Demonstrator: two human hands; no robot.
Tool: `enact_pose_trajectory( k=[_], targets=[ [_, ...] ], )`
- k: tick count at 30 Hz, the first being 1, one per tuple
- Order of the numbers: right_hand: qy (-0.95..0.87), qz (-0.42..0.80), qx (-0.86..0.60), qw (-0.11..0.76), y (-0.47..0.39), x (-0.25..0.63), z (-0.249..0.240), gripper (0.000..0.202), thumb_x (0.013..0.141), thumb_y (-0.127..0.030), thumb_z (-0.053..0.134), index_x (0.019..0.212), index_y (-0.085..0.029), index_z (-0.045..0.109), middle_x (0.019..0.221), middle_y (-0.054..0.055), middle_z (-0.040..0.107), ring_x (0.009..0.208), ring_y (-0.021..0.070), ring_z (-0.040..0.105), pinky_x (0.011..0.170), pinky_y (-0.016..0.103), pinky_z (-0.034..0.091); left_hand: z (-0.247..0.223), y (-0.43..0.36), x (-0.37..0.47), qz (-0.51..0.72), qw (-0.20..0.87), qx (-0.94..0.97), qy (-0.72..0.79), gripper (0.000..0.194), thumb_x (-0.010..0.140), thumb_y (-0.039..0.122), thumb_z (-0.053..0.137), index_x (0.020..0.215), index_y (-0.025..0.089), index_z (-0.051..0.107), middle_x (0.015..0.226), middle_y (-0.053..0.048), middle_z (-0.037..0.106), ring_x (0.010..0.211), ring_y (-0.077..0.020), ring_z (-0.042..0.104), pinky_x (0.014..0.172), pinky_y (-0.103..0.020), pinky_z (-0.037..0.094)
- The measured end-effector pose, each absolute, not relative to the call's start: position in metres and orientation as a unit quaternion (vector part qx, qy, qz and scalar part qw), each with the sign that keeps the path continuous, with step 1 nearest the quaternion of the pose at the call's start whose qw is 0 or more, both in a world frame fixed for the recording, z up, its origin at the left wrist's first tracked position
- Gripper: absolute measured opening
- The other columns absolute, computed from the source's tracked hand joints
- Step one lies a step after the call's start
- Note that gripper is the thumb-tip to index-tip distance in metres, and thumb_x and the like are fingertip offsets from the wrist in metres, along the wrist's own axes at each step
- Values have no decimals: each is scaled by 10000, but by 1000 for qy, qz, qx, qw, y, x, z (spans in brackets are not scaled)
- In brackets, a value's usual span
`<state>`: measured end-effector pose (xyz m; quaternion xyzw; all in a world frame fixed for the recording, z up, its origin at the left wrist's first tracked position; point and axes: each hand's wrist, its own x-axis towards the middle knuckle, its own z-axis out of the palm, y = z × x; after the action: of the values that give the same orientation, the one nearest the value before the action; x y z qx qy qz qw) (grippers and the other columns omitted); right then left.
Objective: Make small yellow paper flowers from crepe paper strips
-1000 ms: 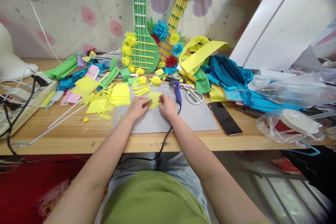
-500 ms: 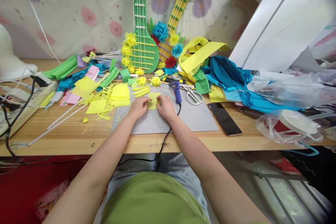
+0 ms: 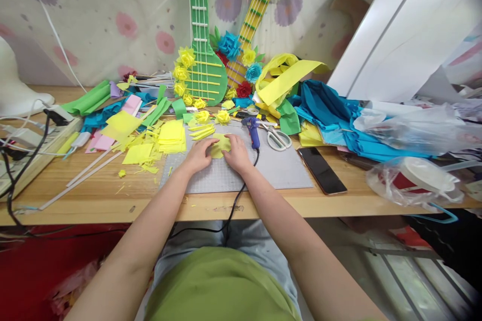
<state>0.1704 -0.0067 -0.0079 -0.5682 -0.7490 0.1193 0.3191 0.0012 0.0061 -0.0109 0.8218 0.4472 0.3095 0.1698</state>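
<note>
A small piece of yellow crepe paper [image 3: 220, 145] lies low over the grey cutting mat [image 3: 278, 173], between my two hands. My left hand [image 3: 198, 155] pinches its left edge with thumb and fingers. At the right edge, my right hand [image 3: 238, 154] grips it the same way. Folded yellow strips [image 3: 202, 132] sit just behind my left hand, with a stack of yellow paper squares [image 3: 172, 136] to their left. A purple glue gun [image 3: 254, 134] rests to the right of my right hand, next to white-handled scissors [image 3: 279, 139].
A green paper guitar [image 3: 207, 75] and a yellow one [image 3: 256, 15] lean against the wall behind. On the right are a phone [image 3: 323, 170], blue crepe paper [image 3: 331, 110] and a bagged cup [image 3: 414, 180]. The glue gun's black cord [image 3: 240, 193] crosses the table edge.
My fingers have shifted slightly along the yellow paper's edges, and my right hand's fingers reach a little further over its upper side. Everything else stays in place.
</note>
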Motion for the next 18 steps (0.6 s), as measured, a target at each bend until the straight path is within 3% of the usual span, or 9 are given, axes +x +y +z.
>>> enact_pose_trajectory(
  k=[5, 11, 15, 18],
  targets=[
    [-741, 124, -584, 307, -5, 171, -10, 432, 741, -166, 532, 1159, -165, 428, 1208, 102, 497, 1148, 204, 424, 981, 367, 329, -4, 4, -12, 265, 155, 841, 446, 398, 649, 229, 619, 1045, 199, 602, 1130, -59, 620, 1085, -226, 531, 985, -408, 371],
    [-743, 129, -576, 317, -5, 171, -11, 417, 738, -152, 530, 1143, -178, 434, 1181, 89, 513, 1139, 198, 430, 985, 362, 328, -6, 11, -9, 287, 157, 847, 420, 184, 744, 259, 533, 864, 199, 659, 957, -31, 674, 923, -163, 597, 887, -330, 449],
    [-741, 129, -577, 317, -3, 171, -14, 419, 741, -167, 532, 1149, -175, 437, 1189, 94, 506, 1137, 200, 431, 982, 359, 335, -6, 12, -8, 296, 148, 843, 424, 214, 736, 184, 490, 857, 210, 664, 1024, -29, 655, 996, -166, 575, 938, -351, 431],
    [-743, 125, -578, 314, -1, 172, -16, 423, 741, -173, 534, 1153, -167, 440, 1192, 99, 502, 1130, 200, 436, 976, 352, 343, -5, 11, -9, 291, 147, 843, 428, 417, 645, 59, 450, 986, 204, 641, 1181, -41, 590, 1135, -181, 504, 1006, -373, 383]
  ],
)
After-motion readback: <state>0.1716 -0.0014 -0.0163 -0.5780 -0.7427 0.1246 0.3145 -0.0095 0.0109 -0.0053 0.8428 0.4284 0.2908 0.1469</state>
